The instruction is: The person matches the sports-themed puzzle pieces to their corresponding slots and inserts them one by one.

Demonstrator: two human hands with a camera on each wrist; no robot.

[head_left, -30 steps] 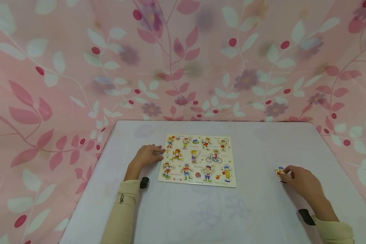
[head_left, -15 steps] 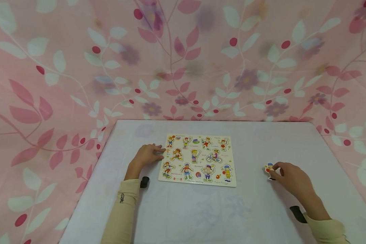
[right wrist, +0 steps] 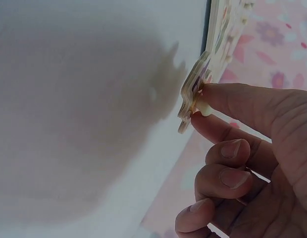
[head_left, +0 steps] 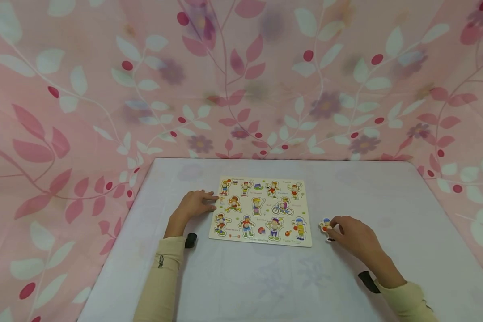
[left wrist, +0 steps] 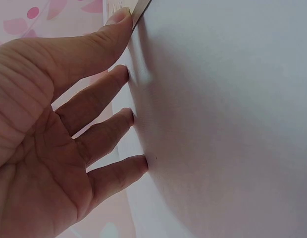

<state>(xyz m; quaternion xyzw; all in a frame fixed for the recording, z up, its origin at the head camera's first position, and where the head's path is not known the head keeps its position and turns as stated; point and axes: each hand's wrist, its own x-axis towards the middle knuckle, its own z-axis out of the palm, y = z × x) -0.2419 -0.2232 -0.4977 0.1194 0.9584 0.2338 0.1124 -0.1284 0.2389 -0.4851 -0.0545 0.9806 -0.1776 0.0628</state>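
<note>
My right hand (head_left: 356, 239) pinches a small wooden knob puzzle piece (head_left: 325, 223), a cut-out figure with a blue cap. In the right wrist view, thumb and index finger hold the piece (right wrist: 194, 84) by its pale knob (right wrist: 203, 106), its thin edge toward the camera; the other fingers curl loosely. A cream puzzle board (head_left: 245, 223) with colourful sports figures lies on the table, just left of the piece. At the board's left edge, my left hand (head_left: 193, 209) rests with fingers extended. The left wrist view shows the thumb (left wrist: 106, 42) on the board's edge and fingertips at the tablecloth.
A white cloth covers the table (head_left: 265, 286). Behind it and at the sides hangs a pink floral curtain (head_left: 241, 80). Dark wrist straps (head_left: 369, 282) show beside the beige sleeves (head_left: 161, 277).
My right hand has carried the puzzle piece left across the table, from well right of the board to near its lower right side. The left hand and board have stayed put.
</note>
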